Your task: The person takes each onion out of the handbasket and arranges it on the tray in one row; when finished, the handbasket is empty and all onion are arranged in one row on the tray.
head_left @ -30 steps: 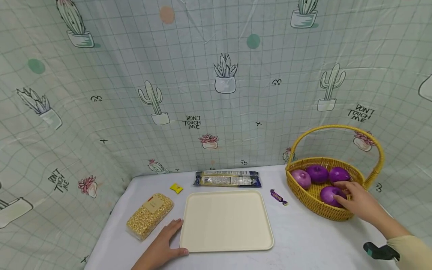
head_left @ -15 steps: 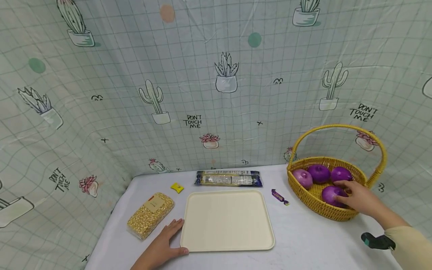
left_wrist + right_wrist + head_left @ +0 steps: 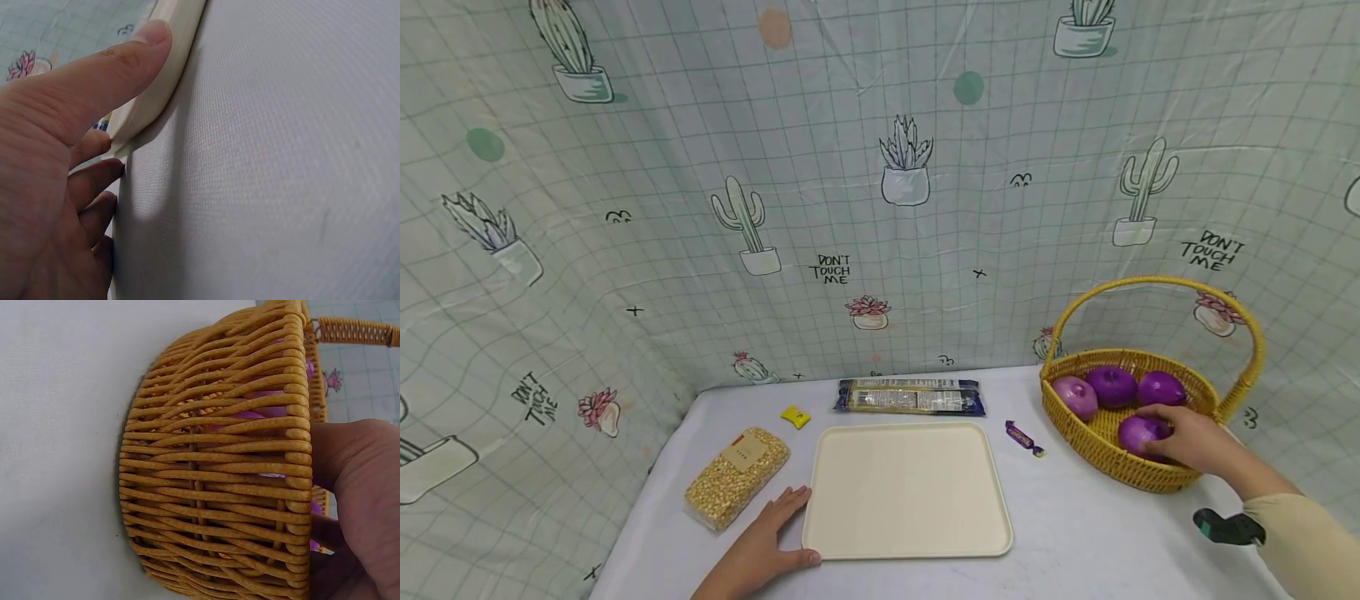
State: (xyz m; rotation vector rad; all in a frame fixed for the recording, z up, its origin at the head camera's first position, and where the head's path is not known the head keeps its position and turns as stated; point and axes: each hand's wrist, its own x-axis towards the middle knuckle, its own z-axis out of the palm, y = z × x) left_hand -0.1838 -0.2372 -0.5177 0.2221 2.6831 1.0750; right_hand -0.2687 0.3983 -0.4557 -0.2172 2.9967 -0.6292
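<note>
White table (image 3: 1075,533), cactus-print backdrop (image 3: 865,225); left hand (image 3: 763,540) spread against tray (image 3: 908,492), right hand (image 3: 1197,440) apparently gripping purple onion (image 3: 1139,433).

White table (image 3: 1075,533), tray (image 3: 907,492), basket (image 3: 1090,447), grain bag (image 3: 737,479), packet (image 3: 910,397), two sweets (image 3: 795,417)

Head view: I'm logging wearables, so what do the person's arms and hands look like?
The left hand and right hand are gloveless. The right sleeve is plain beige, stopping short of the hand, with a rounded black-and-green device beside its end. No left sleeve shows.
</note>
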